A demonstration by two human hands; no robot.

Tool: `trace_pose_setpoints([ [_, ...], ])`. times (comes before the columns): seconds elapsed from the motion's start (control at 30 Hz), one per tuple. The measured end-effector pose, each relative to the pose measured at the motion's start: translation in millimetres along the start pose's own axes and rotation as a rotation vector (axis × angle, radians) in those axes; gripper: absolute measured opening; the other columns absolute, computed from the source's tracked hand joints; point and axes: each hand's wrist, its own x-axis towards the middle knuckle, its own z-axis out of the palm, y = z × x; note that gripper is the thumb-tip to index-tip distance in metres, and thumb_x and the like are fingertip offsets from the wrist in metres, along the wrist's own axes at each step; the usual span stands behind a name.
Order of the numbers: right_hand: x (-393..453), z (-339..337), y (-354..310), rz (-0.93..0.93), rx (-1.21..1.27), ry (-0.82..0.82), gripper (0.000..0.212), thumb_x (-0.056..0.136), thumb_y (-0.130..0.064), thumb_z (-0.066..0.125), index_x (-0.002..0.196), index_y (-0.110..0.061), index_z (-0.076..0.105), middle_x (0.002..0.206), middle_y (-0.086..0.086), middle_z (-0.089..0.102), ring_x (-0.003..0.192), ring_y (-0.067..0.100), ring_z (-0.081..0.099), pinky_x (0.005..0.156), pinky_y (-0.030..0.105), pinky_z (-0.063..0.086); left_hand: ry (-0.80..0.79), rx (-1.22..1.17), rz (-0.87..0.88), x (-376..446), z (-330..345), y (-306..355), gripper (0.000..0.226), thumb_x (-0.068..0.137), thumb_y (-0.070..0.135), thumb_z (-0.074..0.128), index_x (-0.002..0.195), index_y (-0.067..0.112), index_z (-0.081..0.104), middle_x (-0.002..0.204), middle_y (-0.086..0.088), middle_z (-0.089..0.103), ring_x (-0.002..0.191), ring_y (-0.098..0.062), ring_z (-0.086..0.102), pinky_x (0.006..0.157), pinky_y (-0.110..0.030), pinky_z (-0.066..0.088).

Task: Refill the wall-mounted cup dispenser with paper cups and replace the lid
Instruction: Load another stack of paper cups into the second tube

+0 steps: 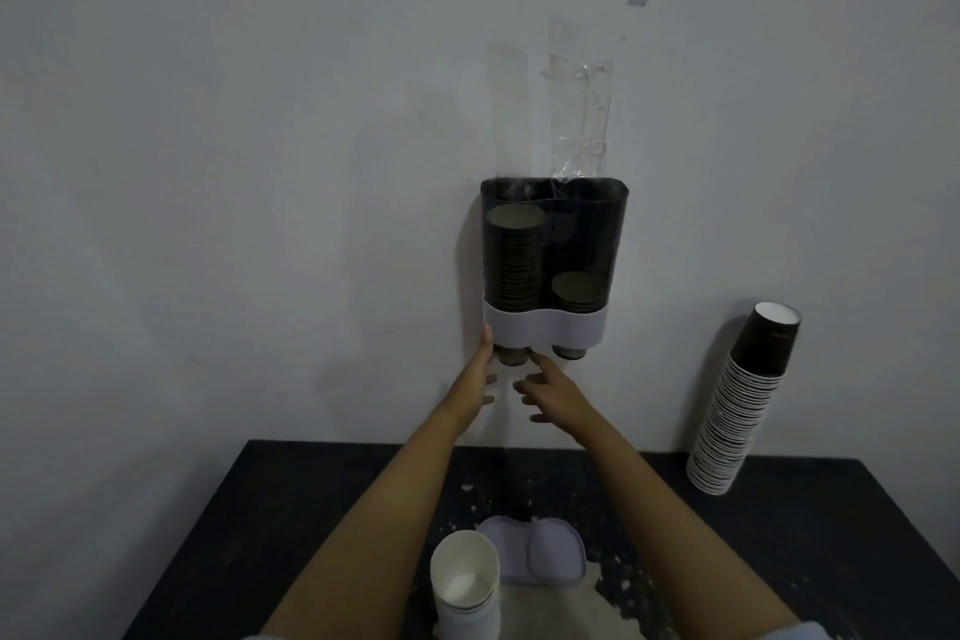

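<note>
Dispenser [553, 265] on wall, lid [535, 556] off, lying on surface [260, 509].
Left hand [475, 379] and right hand [550, 392], grips spread, empty, steadied its base; advisable: hold body firm, feed cups [737, 400] straight.

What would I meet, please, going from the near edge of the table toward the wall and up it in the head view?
White paper cups → dispenser lid lying on the dark table → right hand and left hand under the outlets → wall-mounted cup dispenser → clear tape on the wall.
</note>
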Motion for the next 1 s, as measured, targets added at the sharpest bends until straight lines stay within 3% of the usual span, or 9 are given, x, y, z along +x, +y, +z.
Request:
trace_pose_setpoints([
  [0.1,-10.3,3.9,8.0,0.007,-0.037,-0.032,0.047,0.094,-0.021,0.053,0.14,-0.019,0.04,0.122,0.012,0.057,0.104,0.026,0.061,0.088,0.039,0.053,-0.027,0.036,-0.053,-3.0,-10.3,-10.9,0.071,0.093,0.061,0.017,0.145,0.017,0.038,0.149,-0.009,0.041,0.133,-0.03,0.042,0.108,-0.047,0.035],
  [0.23,-34.4,15.4,27.0,-0.025,-0.125,-0.142,0.029,0.094,-0.017,0.052,0.122,-0.015,0.06,0.121,0.008,0.062,0.1,0.021,0.065,0.086,0.031,0.054,-0.031,0.096,-0.11,-22.7,-28.2,-38.2,0.062,0.096,0.055,0.026,0.134,0.012,0.051,0.136,-0.011,0.055,0.119,-0.028,0.052,0.101,-0.042,0.041],
  [0.3,-46.8,21.8,37.2,-0.041,-0.184,-0.182,0.028,0.093,-0.018,0.053,0.119,-0.014,0.063,0.119,0.006,0.064,0.101,0.019,0.064,0.085,0.027,0.052,-0.049,0.121,-0.119,-37.0,-35.5,-53.2,0.056,0.097,0.051,0.031,0.13,0.012,0.055,0.13,-0.01,0.059,0.115,-0.028,0.055,0.098,-0.041,0.044],
  [0.43,-74.7,38.3,53.7,0.066,-0.161,-0.29,0.026,0.095,-0.017,0.053,0.117,-0.009,0.063,0.098,0.009,0.065,0.08,0.02,0.06,0.068,0.028,0.049,-0.006,0.128,-0.125,-68.8,-48.3,-83.6,0.048,0.098,0.044,0.036,0.126,0.012,0.057,0.12,-0.006,0.061,0.115,-0.025,0.054,0.09,-0.035,0.043],
  [0.63,-97.4,51.8,82.6,0.273,-0.239,-0.407,0.027,0.094,-0.016,0.055,0.121,-0.016,0.056,0.121,0.012,0.061,0.101,0.023,0.062,0.091,0.039,0.053,0.105,0.108,-0.169,-104.5,-63.8,-131.2,0.041,0.098,0.037,0.039,0.118,0.009,0.061,0.124,-0.014,0.061,0.107,-0.024,0.054,0.094,-0.041,0.043],
  [0.73,-111.5,59.0,94.4,0.339,-0.319,-0.512,0.056,0.084,-0.009,0.067,0.135,-0.019,0.044,0.126,0.013,0.06,0.114,0.025,0.06,0.097,0.041,0.052,0.099,0.084,-0.249,-123.1,-64.6,-151.4,0.036,0.098,0.04,0.04,0.114,0.014,0.059,0.132,-0.015,0.057,0.11,-0.026,0.054,0.093,-0.041,0.044],
  [0.87,-127.8,76.2,108.2,0.38,-0.323,-0.559,0.098,0.074,-0.025,0.081,0.15,-0.026,0.019,0.153,0.01,0.035,0.134,0.031,0.044,0.104,0.043,0.045,0.071,0.023,-0.372,-137.4,-58.7,-171.0,0.06,0.096,0.053,0.031,0.139,0.013,0.044,0.143,-0.016,0.047,0.128,-0.036,0.047,0.1,-0.045,0.042],
  [1.0,-140.5,94.5,120.0,0.344,-0.237,-0.456,0.104,0.074,-0.033,0.081,0.151,-0.023,0.011,0.158,0.007,0.025,0.139,0.031,0.035,0.104,0.046,0.042,0.044,-0.053,-0.501,-144.8,-51.0,-188.5,0.081,0.088,0.069,0.022,0.144,0.013,0.037,0.147,-0.019,0.043,0.131,-0.039,0.045,0.108,-0.05,0.039],
])
